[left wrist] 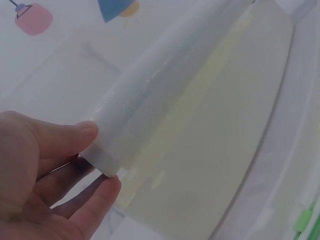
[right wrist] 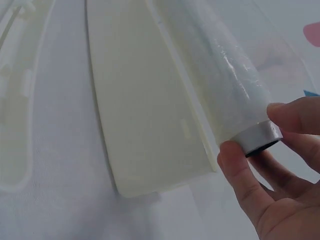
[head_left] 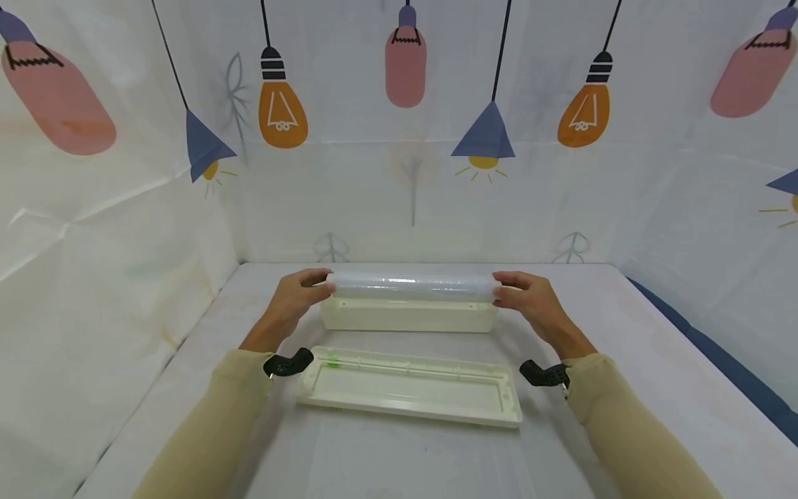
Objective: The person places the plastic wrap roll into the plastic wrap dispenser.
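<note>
A roll of clear plastic wrap [head_left: 411, 285] lies level across the top of a cream dispenser box [head_left: 408, 317]. My left hand [head_left: 296, 299] grips the roll's left end between thumb and fingers. At the opposite end, my right hand [head_left: 531, 299] pinches the roll the same way. In the right wrist view, the roll's bare core end [right wrist: 257, 137] shows between the thumb and fingers. The roll hides most of the box's inside. Nearer to me, the cream lid [head_left: 408, 391] lies with its hollow side up, a small green piece [head_left: 333, 362] on its far rail.
The box and lid stand on a table covered in white cloth [head_left: 411, 457]. Behind it hangs a white sheet [head_left: 349, 194] printed with lamps and bulbs. A dark blue strip [head_left: 711, 346] runs along the table's right side. Black straps [head_left: 289, 362] circle both wrists.
</note>
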`<state>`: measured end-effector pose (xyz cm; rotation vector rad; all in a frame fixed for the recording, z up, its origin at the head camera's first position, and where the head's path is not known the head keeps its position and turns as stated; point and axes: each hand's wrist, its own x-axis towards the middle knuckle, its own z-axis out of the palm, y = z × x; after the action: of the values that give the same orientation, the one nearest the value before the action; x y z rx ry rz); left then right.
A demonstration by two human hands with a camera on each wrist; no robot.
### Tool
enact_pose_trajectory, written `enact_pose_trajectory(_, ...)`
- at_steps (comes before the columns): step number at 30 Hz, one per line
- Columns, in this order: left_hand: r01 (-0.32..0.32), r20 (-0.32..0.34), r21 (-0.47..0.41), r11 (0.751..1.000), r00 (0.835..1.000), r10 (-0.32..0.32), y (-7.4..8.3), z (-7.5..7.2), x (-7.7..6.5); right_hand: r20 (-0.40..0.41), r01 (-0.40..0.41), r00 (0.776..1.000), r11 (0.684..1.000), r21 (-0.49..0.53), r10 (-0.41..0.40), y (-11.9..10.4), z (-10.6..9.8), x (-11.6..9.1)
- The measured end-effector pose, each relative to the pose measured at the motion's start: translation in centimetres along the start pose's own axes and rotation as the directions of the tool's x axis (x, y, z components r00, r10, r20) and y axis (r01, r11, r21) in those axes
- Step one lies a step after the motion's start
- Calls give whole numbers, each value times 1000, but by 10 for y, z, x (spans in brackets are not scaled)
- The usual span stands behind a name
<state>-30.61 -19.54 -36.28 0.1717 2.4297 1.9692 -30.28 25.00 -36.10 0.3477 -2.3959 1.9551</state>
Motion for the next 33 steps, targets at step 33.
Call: enact_pose_trajectory(33,-45,-81,82,996,995,52,-14,4,8,0,-25,1000,997,-75,25,2,10,6)
